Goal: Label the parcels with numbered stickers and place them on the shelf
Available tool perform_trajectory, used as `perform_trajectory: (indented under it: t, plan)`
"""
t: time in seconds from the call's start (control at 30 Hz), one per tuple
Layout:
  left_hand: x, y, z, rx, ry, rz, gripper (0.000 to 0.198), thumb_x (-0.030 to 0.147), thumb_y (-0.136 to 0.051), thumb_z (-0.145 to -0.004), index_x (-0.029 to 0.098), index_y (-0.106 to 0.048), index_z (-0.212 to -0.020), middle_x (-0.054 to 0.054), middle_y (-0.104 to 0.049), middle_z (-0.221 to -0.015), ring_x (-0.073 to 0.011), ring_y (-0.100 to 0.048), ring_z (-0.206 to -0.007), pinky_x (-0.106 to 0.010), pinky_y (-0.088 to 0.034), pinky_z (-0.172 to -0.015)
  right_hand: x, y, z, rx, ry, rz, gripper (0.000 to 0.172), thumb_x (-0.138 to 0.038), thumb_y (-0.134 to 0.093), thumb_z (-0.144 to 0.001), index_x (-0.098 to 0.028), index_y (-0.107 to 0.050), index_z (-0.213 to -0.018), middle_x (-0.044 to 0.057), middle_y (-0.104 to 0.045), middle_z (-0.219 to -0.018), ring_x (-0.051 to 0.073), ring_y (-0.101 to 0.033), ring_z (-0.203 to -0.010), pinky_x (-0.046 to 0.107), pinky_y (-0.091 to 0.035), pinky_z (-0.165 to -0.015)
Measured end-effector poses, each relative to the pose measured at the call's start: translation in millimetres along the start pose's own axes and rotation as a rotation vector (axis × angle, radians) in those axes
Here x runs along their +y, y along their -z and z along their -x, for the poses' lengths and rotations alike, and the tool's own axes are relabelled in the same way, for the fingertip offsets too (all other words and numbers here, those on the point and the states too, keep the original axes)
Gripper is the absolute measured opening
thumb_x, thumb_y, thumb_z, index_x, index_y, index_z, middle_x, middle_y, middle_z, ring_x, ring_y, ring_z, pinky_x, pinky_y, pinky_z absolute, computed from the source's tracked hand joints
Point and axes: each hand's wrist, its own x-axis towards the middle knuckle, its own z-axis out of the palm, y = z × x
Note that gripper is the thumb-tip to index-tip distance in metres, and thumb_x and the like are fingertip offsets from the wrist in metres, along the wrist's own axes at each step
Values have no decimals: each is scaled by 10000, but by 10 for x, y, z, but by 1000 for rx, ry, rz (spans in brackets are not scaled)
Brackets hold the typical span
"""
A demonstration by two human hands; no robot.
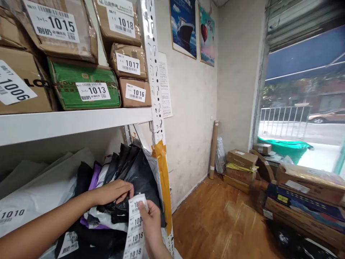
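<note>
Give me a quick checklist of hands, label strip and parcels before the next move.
1. Right hand holding the label strip: ok.
2. Top label fully readable: not ok, the thumb covers part.
3. Lowest two labels readable: ok, both show 1018.
4. Left hand at the black bag: ok.
5. Left hand's grip firm: cannot tell.
6. Box 1018 on the shelf, label outward: ok.

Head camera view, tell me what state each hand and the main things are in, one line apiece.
Left hand, fingers curled, at the black bags; grip unclear.
Right hand, pinching the label strip.
Label strip, hanging down, partly covered by the thumb.
Black bags, creased, bunched together.
Green box, labelled 1013, on the shelf.
Cardboard tube, standing upright.
</note>
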Motion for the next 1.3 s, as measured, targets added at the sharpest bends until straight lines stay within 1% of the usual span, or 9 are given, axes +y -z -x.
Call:
perform_trajectory:
  t: [0.1, 0.2, 0.3, 0.5, 0.63, 0.77, 0.93, 1.17, 1.3]
  plan:
    - [28, -30, -48, 113, 62, -54, 415, 546, -313, -896, 202, -541, -856, 44, -540, -613, -145, -506, -651, -250, -396, -668, 120, -197, -91, 104, 28, 70, 662, -816, -642, -464, -172, -519, -556, -19, -469, -535, 102, -341, -537, 260, -326, -534]
    - [60, -69, -82, 134, 85, -247, 284, 462, -460, -827, 192, -539, -793, -3, -569, -754, -169, -521, -723, -256, -369, -637, 189, -289, -124, 160, 58, 100, 662, -840, -602, -479, -204, -423, -530, -46, -389, -515, 96, -301, -529, 254, -296, -508]
    - [85, -111, -85, 137, 104, -356, 224, 374, -421, -821, 192, -541, -768, -31, -591, -768, -184, -545, -735, -269, -362, -650, 177, -306, -119, 189, 70, 93, 645, -818, -600, -517, -224, -349, -517, -59, -337, -514, 92, -279, -528, 245, -273, -492]
    - [114, -141, -87, 167, 143, -473, 251, 389, -377, -866, 201, -527, -797, -51, -631, -820, -195, -561, -775, -279, -356, -675, 54, -206, -54, -54, -58, 25, 506, -609, -747, -517, -152, -599, -677, -36, -488, -563, 105, -396, -556, 243, -335, -558]
    - [127, -129, -88, 153, 151, -476, 286, 389, -337, -920, 191, -515, -817, -43, -628, -824, -187, -579, -787, -269, -377, -678, 113, -214, -59, 13, -79, 21, 488, -611, -729, -534, -161, -548, -584, -42, -481, -520, 87, -349, -514, 237, -292, -513]
    - [121, -151, -87, 165, 158, -697, 259, 348, -357, -953, 176, -534, -873, -35, -646, -869, -175, -605, -810, -269, -409, -696, 160, -260, -58, 127, -64, 16, 542, -650, -710, -540, -190, -425, -503, -64, -411, -472, 71, -296, -490, 228, -260, -485]
    - [72, -220, -103, 189, 161, -872, 222, 289, -412, -942, 142, -578, -942, -95, -660, -984, -246, -627, -915, -355, -441, -781, 121, -211, 41, -23, -126, -33, 481, -555, -800, -490, -161, -600, -681, -31, -565, -572, 103, -437, -530, 238, -351, -529]
    - [83, -291, -142, 240, 192, -948, 234, 290, -497, -906, 108, -571, -1033, -133, -663, -1013, -280, -635, -946, -396, -475, -791, 184, 192, 270, 184, -207, -123, 614, -595, -807, -459, -205, -334, -490, -94, -379, -408, 44, -281, -420, 204, -233, -427]
    - [184, -369, -74, 202, 90, -1032, 230, 136, -471, -884, 160, -594, -1076, -109, -639, -1060, -272, -597, -1006, -417, -473, -841, -156, 833, 430, 209, -278, -95, 505, -526, -859, -403, -162, -551, -569, -39, -555, -462, 81, -450, -437, 201, -341, -435]
